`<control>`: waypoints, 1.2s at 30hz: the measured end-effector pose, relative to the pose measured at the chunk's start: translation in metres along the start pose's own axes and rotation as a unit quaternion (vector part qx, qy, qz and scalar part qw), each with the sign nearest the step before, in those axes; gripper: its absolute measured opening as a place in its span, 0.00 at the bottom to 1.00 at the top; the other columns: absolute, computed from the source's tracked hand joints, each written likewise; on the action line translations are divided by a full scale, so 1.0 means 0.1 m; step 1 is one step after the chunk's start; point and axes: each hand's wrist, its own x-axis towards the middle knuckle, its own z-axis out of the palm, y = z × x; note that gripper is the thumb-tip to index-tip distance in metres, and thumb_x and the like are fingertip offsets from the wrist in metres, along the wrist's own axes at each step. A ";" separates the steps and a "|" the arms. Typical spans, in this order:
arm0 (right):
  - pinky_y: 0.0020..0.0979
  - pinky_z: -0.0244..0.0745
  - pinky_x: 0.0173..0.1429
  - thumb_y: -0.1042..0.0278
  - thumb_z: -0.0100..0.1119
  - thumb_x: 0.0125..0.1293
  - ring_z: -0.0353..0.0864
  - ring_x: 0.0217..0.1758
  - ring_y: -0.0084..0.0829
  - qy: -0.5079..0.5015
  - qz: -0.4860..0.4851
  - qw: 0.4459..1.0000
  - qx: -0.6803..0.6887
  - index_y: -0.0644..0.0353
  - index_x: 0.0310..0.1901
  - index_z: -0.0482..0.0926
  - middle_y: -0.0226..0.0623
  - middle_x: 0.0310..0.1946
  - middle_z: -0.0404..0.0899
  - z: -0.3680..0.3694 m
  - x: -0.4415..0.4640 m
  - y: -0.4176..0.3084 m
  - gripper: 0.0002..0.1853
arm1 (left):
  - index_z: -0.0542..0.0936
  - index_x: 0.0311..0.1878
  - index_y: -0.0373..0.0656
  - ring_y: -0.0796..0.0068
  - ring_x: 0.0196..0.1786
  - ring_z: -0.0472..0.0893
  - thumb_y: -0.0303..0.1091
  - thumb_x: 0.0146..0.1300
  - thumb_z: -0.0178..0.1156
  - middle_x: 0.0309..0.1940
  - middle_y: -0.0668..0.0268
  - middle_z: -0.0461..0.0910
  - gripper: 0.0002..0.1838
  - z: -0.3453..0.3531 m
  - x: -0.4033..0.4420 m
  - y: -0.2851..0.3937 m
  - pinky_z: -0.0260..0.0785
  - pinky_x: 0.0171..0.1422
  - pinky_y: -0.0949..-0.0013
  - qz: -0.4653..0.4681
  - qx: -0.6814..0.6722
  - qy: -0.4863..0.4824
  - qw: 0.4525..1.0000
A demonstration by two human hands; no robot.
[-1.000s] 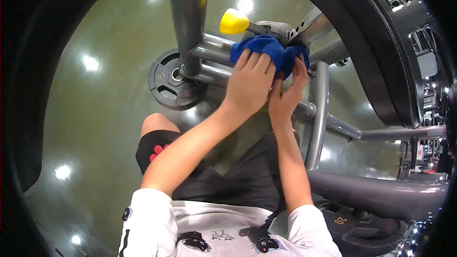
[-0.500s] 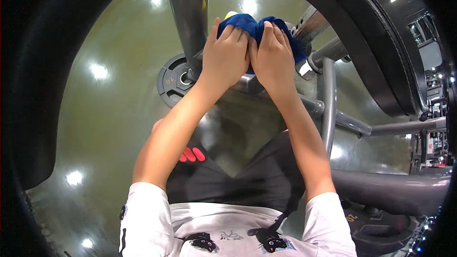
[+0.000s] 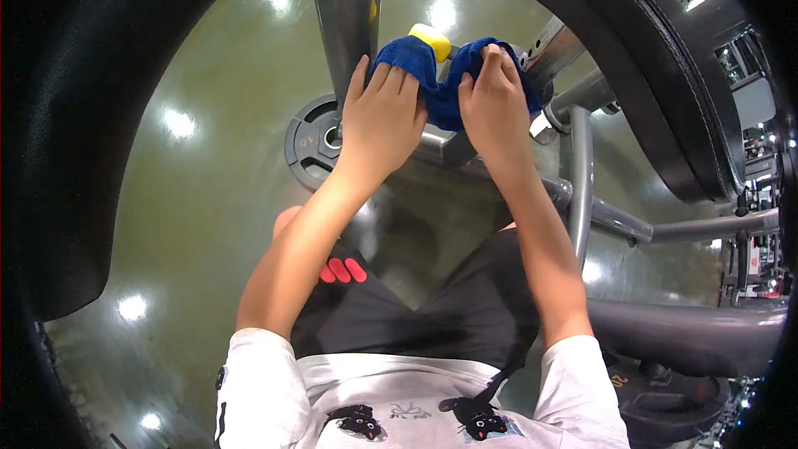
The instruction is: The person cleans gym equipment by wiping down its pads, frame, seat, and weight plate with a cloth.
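A dark blue cloth (image 3: 445, 106) is stretched between my two hands, over parts of a grey metal frame. My left hand (image 3: 381, 120) grips its left end, the fingers bent over the cloth and the thumb side out of full view. On the other end, my right hand (image 3: 497, 104) has its fingers curled into a bunched fold. Just behind the cloth, between the hands, sits a yellow knob-like piece (image 3: 430, 40). What the cloth touches underneath is hidden.
A thick grey post (image 3: 345, 25) rises left of the cloth, with a weight plate (image 3: 309, 143) near its foot. Black padded parts (image 3: 665, 75) curve at the upper right, and another black pad (image 3: 75, 116) fills the left. Grey tubes (image 3: 580, 175) run along the right.
My hands have moved apart, spreading the cloth between them. More of the yellow piece shows now. The view has shifted slightly.
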 end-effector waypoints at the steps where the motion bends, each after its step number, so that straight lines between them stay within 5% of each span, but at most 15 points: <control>1: 0.41 0.71 0.63 0.72 0.55 0.63 0.73 0.60 0.51 0.022 -0.010 0.999 -0.038 0.74 0.56 0.65 0.59 0.50 0.76 0.03 0.01 -0.03 0.22 | 0.78 0.40 0.38 0.62 0.52 0.76 0.35 0.54 0.59 0.40 0.59 0.79 0.13 0.00 0.01 0.00 0.56 0.71 0.52 0.000 -0.001 0.005 1.000; 9: 0.41 0.73 0.60 0.75 0.57 0.58 0.75 0.58 0.52 -0.032 0.057 0.996 0.060 0.69 0.57 0.68 0.58 0.51 0.76 -0.21 -0.10 -0.17 0.23 | 0.76 0.40 0.36 0.57 0.49 0.76 0.32 0.56 0.57 0.39 0.56 0.78 0.11 -0.03 -0.06 0.00 0.60 0.67 0.53 -0.064 0.007 0.013 0.998; 14: 0.42 0.65 0.67 0.78 0.54 0.56 0.74 0.59 0.52 -0.026 -0.068 0.996 0.055 0.70 0.59 0.64 0.54 0.51 0.76 0.03 0.00 -0.04 0.26 | 0.76 0.40 0.35 0.54 0.49 0.76 0.29 0.59 0.55 0.39 0.54 0.78 0.09 -0.06 0.04 -0.06 0.65 0.60 0.57 -0.088 -0.048 -0.020 0.995; 19: 0.41 0.67 0.65 0.77 0.58 0.52 0.75 0.57 0.51 -0.086 -0.067 0.991 0.080 0.74 0.57 0.63 0.60 0.46 0.77 0.09 0.25 -0.07 0.29 | 0.77 0.38 0.35 0.55 0.49 0.77 0.29 0.62 0.53 0.38 0.53 0.79 0.08 0.04 0.25 -0.08 0.66 0.59 0.57 0.017 -0.051 0.029 0.998; 23: 0.40 0.66 0.65 0.77 0.57 0.52 0.76 0.56 0.48 -0.032 -0.092 0.994 0.054 0.75 0.54 0.68 0.57 0.47 0.77 0.13 0.17 -0.05 0.25 | 0.78 0.36 0.35 0.56 0.50 0.77 0.31 0.63 0.52 0.38 0.54 0.80 0.09 0.20 0.42 -0.19 0.65 0.61 0.57 0.005 -0.082 -0.005 0.997; 28: 0.41 0.65 0.66 0.77 0.57 0.53 0.77 0.56 0.46 -0.030 -0.044 0.993 0.101 0.71 0.51 0.70 0.53 0.47 0.78 -0.14 -0.04 -0.02 0.21 | 0.78 0.36 0.34 0.51 0.54 0.74 0.30 0.64 0.52 0.40 0.52 0.78 0.09 0.18 0.43 -0.26 0.63 0.64 0.52 0.115 -0.205 -0.053 0.971; 36: 0.39 0.66 0.64 0.71 0.59 0.53 0.78 0.54 0.42 -0.012 -0.082 0.996 0.028 0.68 0.51 0.69 0.49 0.43 0.79 0.08 0.22 0.06 0.22 | 0.77 0.37 0.32 0.51 0.51 0.74 0.33 0.66 0.49 0.41 0.52 0.78 0.13 0.47 0.67 -0.24 0.63 0.63 0.55 0.095 -0.132 -0.033 0.986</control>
